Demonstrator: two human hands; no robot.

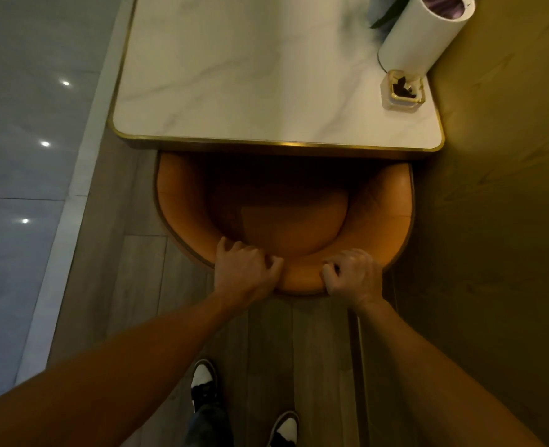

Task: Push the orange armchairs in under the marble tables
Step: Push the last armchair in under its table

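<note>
My left hand and right hand both grip the top of the armchair's curved backrest, fingers curled over the padded rim, thumbs on the near side. The hands sit close together at the middle of the curve, a short stretch of orange rim bare between them.

The chair faces away from me, its open front toward the table, its back bowed toward my feet. Its front-to-back line runs straight away from me, square to the table's near edge. The front of the seat and both arm ends lie under the marble top, hidden by the gold-trimmed edge; only the rear seat cushion and the back's arc show. The chair's legs are out of sight.

The table's right side sits against the wall. On its right far corner lies a tilted white tube, cut off by the top of the frame, and just before it a small square glass ashtray with something dark inside that I cannot make out. A dark leaf pokes in near the tube. My shoes stand on the wood floor.
</note>
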